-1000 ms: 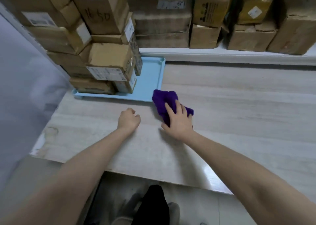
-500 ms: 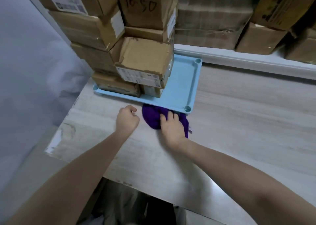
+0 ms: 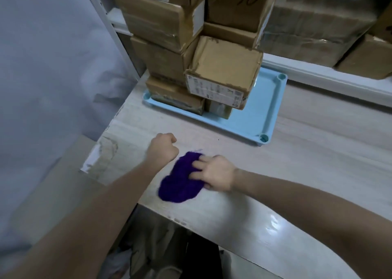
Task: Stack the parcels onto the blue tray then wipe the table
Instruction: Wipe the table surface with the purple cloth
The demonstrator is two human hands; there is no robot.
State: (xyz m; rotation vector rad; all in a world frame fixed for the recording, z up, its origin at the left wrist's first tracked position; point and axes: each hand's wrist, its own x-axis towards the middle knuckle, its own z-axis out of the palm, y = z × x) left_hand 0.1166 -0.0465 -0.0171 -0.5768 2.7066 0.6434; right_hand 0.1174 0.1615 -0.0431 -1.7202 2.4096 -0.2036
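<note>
Resting on the table, left hand is sitting as an empty fist. Purple cloth is lying just beside it, right hand pressing it down, fingers spread on top. Parcels are sitting stacked on the blue tray, so stacking looks done. Wiping is underway, and the right side probably remains.

This looks like a parcel storeroom or mailroom: taped cardboard parcels with printed shipping labels are stacked high on a blue tray, and more cartons crowd the white ledge behind a pale wood-grain table.
</note>
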